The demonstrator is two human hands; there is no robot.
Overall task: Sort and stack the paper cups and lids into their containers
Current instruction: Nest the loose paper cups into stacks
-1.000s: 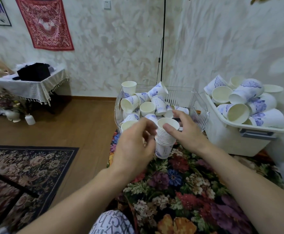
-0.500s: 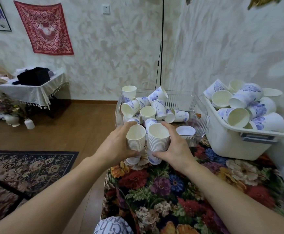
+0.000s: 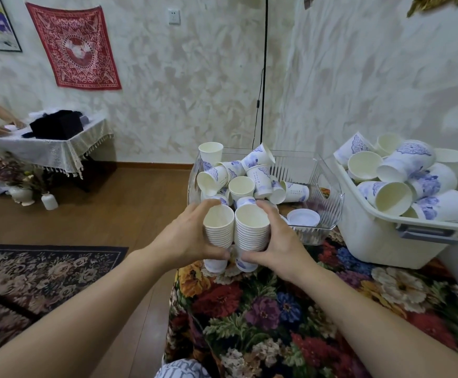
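- The left hand (image 3: 188,238) grips the left stack of nested paper cups (image 3: 218,231), fingers curled over the far side of the rim and thumb wrapped low across the front.
- The right hand (image 3: 277,241) grips the right stack (image 3: 251,233) the same way, fingers arched over the far rim and thumb pressing near the base.
- The two stacks stand upright and touch side by side, at the near edge of the floral cloth (image 3: 277,323), just in front of the clear bin (image 3: 328,214).
- Judged by look, each stack is light and its thin paper walls crush easily; a nested column can slide apart or lean, so a hold round the banded rims with support near the bottom cup seems safest.
- Inside the clear bin lie loose cups (image 3: 241,184) tumbled at all angles, and a white lid (image 3: 302,217) lies flat on its floor.
- The white tub (image 3: 380,241) to the right is heaped with larger cups (image 3: 394,197) on their sides.
- Most sorting appears not yet done.
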